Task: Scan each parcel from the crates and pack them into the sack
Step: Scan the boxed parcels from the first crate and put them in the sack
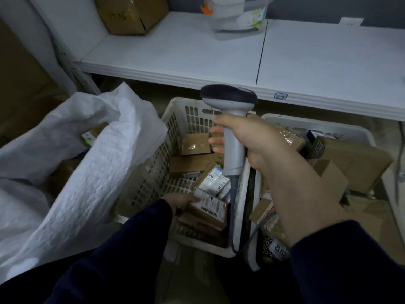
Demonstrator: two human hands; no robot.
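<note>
White shelving (175, 51) runs behind. Below it, the right hand (252, 139) curls round a scanner (233, 154) over the left crate (182, 108), where the left hand (179, 201) grips a labelled parcel (210, 207). The sack (87, 161) gapes just left; the right crate (328, 126) holds more parcels.

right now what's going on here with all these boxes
A person is scanning parcels. Their right hand grips a barcode scanner above the left crate, while the left hand holds a labelled parcel inside it. The right crate is full of parcels. A white sack sits open at the left, one small box showing inside.
</note>
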